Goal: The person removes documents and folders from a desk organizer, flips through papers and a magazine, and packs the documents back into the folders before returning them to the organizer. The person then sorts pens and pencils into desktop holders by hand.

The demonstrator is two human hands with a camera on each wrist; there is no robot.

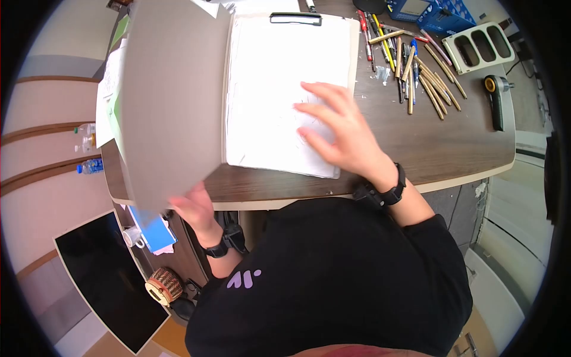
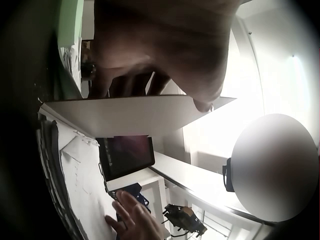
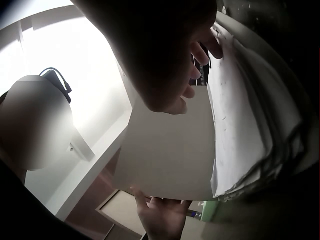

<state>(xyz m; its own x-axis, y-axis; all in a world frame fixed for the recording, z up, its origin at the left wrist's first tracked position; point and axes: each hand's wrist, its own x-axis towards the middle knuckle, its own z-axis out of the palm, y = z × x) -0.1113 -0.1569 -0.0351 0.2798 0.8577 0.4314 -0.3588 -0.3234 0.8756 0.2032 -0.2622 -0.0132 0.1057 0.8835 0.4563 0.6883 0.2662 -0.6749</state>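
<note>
My left hand [image 1: 193,211] grips the lower corner of a large grey card sheet [image 1: 172,101] and holds it raised and tilted over the left side of the desk. In the left wrist view the fingers [image 2: 165,45] curl over the sheet's edge [image 2: 125,115]. My right hand [image 1: 339,134] lies flat with fingers spread on a stack of white papers [image 1: 279,77], which a black clip [image 1: 295,18] holds at the top. The right wrist view shows the right hand [image 3: 165,60] above the papers [image 3: 240,125], with the grey sheet [image 3: 170,150] and left hand [image 3: 162,217] beyond.
Several pencils and pens [image 1: 416,71] lie scattered on the brown desk [image 1: 440,143] to the right of the papers. A white compartment tray [image 1: 479,47], a black and yellow tool [image 1: 495,101] and a blue box [image 1: 440,12] sit at the far right. More papers [image 1: 110,89] overhang the left edge.
</note>
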